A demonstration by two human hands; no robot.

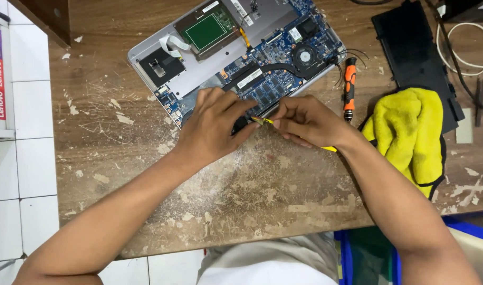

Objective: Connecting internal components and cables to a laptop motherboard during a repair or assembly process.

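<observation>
1. At the near edge of the opened laptop (236,50), a thin yellow tool (265,121) lies level, its tip against the board's edge beside the memory modules; its far end shows yellow past the right wrist.
2. Right hand (307,122) pinches the tool's shaft between thumb and curled fingers. Left hand (215,124) rests on the laptop's edge, fingers bent and close together, pressing down beside the tip; whether they grip a part I cannot tell.
3. By my judgement the tool is light, stiff and narrow, best held close to the tip; the bare board looks fragile, so the metal case rim is the safer hold.
4. Orange-and-black screwdriver (349,87) lies just right of the laptop, then a yellow cloth (407,132) over a black flat panel (410,47).
5. Blue bin (347,258) beneath the wooden table (146,158); its contents are unclear.
</observation>
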